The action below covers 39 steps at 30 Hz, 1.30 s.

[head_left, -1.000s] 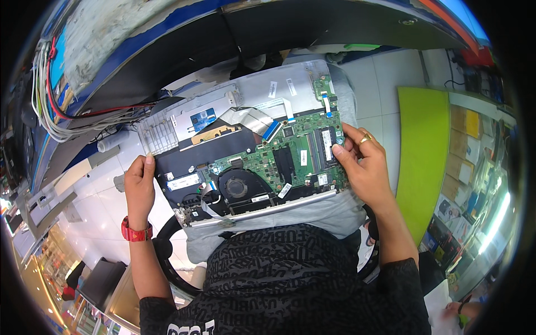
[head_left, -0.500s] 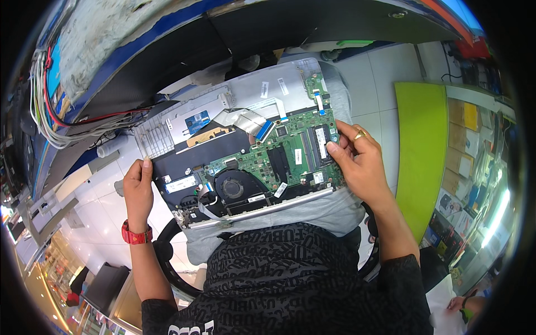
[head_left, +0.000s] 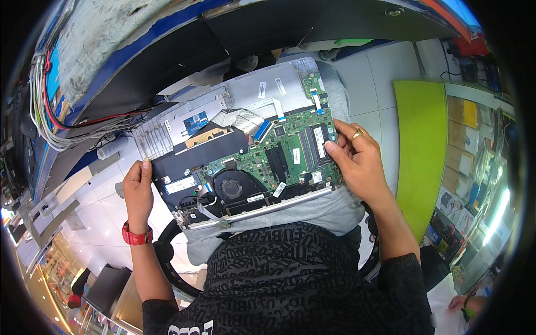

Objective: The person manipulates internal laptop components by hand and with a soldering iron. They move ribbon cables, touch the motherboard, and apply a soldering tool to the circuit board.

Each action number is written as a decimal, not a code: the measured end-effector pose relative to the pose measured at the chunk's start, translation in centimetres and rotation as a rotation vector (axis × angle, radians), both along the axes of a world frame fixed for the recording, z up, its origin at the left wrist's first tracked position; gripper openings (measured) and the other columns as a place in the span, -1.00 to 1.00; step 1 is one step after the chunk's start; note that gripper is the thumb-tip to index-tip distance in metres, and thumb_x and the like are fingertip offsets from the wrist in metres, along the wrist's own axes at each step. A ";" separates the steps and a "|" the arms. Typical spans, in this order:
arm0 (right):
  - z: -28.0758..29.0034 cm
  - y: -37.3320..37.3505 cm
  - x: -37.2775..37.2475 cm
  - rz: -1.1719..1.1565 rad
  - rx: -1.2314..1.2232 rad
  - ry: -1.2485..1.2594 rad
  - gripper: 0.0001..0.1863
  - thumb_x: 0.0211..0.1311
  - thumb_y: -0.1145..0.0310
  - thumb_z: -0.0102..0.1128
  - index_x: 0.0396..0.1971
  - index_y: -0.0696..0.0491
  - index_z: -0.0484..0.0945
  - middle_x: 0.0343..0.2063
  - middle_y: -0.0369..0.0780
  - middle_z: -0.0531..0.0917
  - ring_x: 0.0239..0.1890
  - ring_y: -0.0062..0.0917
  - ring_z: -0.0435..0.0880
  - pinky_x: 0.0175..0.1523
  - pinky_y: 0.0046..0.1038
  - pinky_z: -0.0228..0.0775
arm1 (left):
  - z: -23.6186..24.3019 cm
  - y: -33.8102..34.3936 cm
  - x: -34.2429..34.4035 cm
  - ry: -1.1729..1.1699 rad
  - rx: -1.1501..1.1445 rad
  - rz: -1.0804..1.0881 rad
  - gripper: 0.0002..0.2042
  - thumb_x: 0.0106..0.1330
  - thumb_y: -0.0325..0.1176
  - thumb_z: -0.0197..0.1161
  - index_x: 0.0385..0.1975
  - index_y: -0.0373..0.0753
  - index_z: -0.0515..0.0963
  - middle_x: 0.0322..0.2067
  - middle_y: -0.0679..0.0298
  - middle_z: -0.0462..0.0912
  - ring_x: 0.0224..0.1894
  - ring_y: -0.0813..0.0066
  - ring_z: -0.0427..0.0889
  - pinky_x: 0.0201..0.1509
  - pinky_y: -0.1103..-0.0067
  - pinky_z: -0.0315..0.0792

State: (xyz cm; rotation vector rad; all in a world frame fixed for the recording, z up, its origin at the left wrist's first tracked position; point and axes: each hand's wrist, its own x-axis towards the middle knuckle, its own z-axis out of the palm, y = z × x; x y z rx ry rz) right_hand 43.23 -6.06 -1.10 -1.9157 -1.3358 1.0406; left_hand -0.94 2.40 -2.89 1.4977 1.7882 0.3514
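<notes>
Laptop base (head_left: 218,149) open, internals exposed, lying skewed, right end farther out. Relative to black fan (head_left: 231,188): green motherboard (head_left: 289,144) mostly right, white-labelled module (head_left: 180,185) left, blue-tipped ribbon cable (head_left: 243,120) beyond.

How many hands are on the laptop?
2: the left hand at the left edge of the laptop, the right hand at its right edge. I can't see underneath.

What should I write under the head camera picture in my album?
Left hand and right hand hold an opened laptop base by opposite edges, green circuit board and black fan showing.
</notes>
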 end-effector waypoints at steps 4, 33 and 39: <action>0.0 0.0 0.0 0.005 0.001 -0.006 -0.54 0.32 0.41 0.37 0.17 0.30 0.59 -0.41 -0.27 0.51 -0.48 -0.66 0.40 -0.31 -0.56 0.35 | 0.1 0.0 0.1 0.005 -0.004 0.010 -0.55 0.65 -0.15 0.08 -0.52 -0.27 0.30 -0.57 0.46 0.18 -0.44 0.65 0.09 -0.40 0.58 0.09; 1.5 2.9 -0.8 0.434 0.406 -0.527 -0.74 0.20 0.43 0.36 -0.09 0.07 0.73 -0.24 -0.20 0.63 -0.19 -0.29 0.61 -0.03 -0.25 0.48 | 0.0 0.1 -0.1 0.022 0.037 -0.045 -0.55 0.63 -0.13 0.10 -0.51 -0.29 0.30 -0.58 0.43 0.20 -0.44 0.63 0.13 -0.39 0.56 0.13; 0.7 4.5 -1.6 0.543 0.411 -0.604 -0.70 0.08 0.50 0.32 -0.13 0.03 0.74 -0.24 -0.21 0.63 -0.13 -0.31 0.58 -0.07 -0.28 0.47 | 0.2 0.1 0.1 0.005 0.043 -0.043 -0.55 0.63 -0.12 0.11 -0.51 -0.29 0.31 -0.58 0.42 0.22 -0.44 0.62 0.14 -0.39 0.56 0.14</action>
